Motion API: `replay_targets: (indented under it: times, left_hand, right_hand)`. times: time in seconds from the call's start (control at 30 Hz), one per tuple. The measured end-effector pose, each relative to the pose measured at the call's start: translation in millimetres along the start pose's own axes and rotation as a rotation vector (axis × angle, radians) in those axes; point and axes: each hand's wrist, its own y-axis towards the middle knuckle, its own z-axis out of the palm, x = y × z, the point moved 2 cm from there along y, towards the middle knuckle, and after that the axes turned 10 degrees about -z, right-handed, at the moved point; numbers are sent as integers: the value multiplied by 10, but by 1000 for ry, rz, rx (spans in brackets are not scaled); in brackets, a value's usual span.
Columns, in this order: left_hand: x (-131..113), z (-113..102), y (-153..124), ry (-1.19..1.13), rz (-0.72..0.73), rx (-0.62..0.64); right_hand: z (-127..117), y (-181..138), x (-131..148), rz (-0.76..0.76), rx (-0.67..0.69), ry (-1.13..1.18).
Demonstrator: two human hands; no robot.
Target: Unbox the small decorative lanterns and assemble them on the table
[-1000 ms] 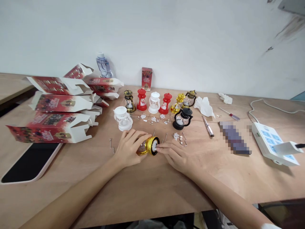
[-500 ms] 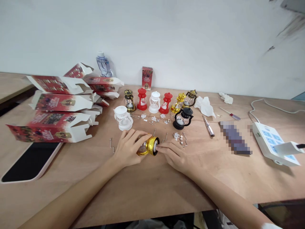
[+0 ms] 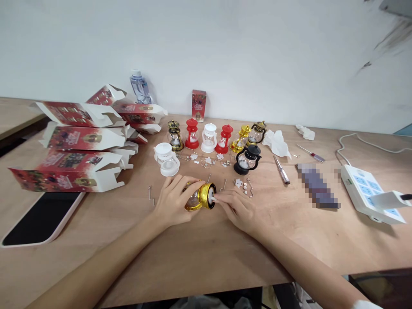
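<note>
My left hand (image 3: 174, 199) is wrapped around a small gold lantern (image 3: 203, 195) lying on its side, its open base facing right. Inside the round base a white part shows within a dark rim. The fingertips of my right hand (image 3: 237, 208) are pinched on a small white piece (image 3: 214, 198) right at that base; its exact shape is too small to tell. Bent metal wires (image 3: 151, 196) lie to the left of my hands. Close to the right are a white plastic bracket (image 3: 238, 183) and small round discs (image 3: 245, 186).
Behind my hands stand several lanterns, among them a white one (image 3: 166, 159) and a black one (image 3: 247, 160). Flattened red boxes (image 3: 71, 171) and a phone (image 3: 41, 216) lie left. Rightward are screwdrivers (image 3: 282, 171), crumpled tissue (image 3: 277, 143) and a power strip (image 3: 370, 193).
The lantern's base has shifted slightly right. A white piece now shows at my right fingertips, which have drawn back a little from the base. My left hand keeps its hold.
</note>
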Motion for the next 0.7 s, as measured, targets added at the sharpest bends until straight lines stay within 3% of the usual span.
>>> replay_targets:
  times: [0.7]
  left_hand:
    - [28,17,-9,24,15,-16]
  right_hand:
    - [20,6,-12,-22,1,-80]
